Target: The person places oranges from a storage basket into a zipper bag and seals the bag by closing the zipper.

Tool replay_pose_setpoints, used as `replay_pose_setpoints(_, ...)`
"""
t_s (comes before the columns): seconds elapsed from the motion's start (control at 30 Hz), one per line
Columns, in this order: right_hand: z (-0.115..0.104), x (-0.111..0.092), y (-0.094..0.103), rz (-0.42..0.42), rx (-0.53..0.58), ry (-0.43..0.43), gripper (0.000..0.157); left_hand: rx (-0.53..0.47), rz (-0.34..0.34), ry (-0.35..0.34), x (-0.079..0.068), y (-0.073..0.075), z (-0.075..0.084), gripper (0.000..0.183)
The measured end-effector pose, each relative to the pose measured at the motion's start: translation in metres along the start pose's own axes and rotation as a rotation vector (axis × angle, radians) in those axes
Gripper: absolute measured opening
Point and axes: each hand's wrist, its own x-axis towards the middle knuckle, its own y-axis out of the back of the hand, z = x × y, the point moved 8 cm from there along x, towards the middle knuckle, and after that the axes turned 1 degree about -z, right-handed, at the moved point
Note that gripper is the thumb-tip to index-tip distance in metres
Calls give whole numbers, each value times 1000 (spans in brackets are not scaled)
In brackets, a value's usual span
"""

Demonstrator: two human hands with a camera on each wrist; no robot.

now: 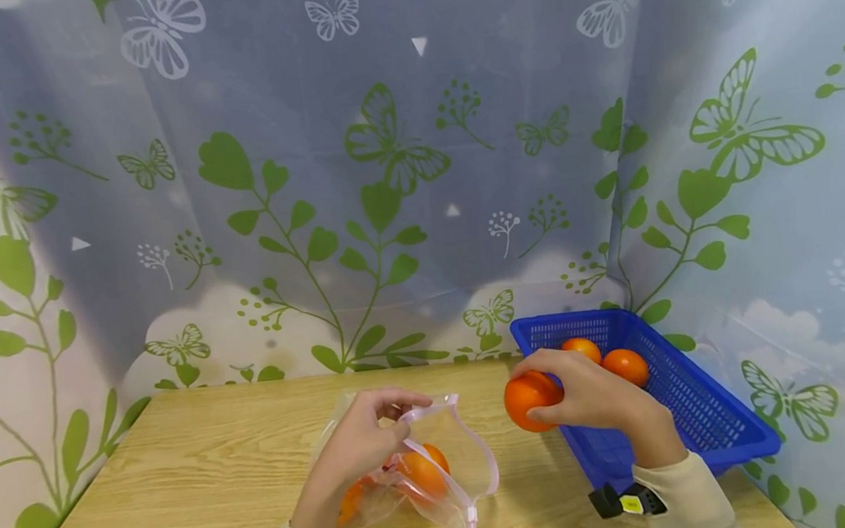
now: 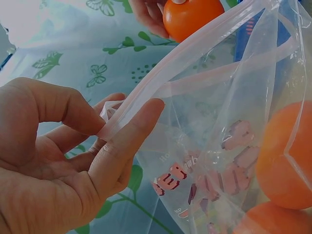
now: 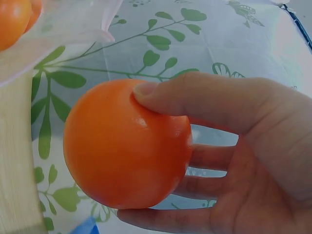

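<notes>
My left hand (image 1: 367, 435) pinches the pink rim of a clear zip bag (image 2: 195, 97) between thumb and fingers, and the bag's mouth gapes toward the right. Inside the bag lie oranges (image 1: 424, 470), two of them showing in the left wrist view, behind printed film. An orange (image 3: 127, 146) is gripped in my right hand (image 1: 589, 387), thumb on one side and fingers around the other. That hand is raised between the bag and the blue basket (image 1: 697, 408), overlapping the basket's near left edge in the head view.
Two more oranges (image 1: 625, 368) sit in the blue basket at the right of the wooden table (image 1: 209, 467). A patterned cloth (image 1: 404, 216) with leaves and butterflies hangs behind the table and along its sides.
</notes>
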Motion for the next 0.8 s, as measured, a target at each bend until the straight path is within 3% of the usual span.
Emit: replay_pose_setpoints(0.8, -28, 6, -24, 40, 93, 110, 41, 12, 11, 12, 0, -1, -2, 36)
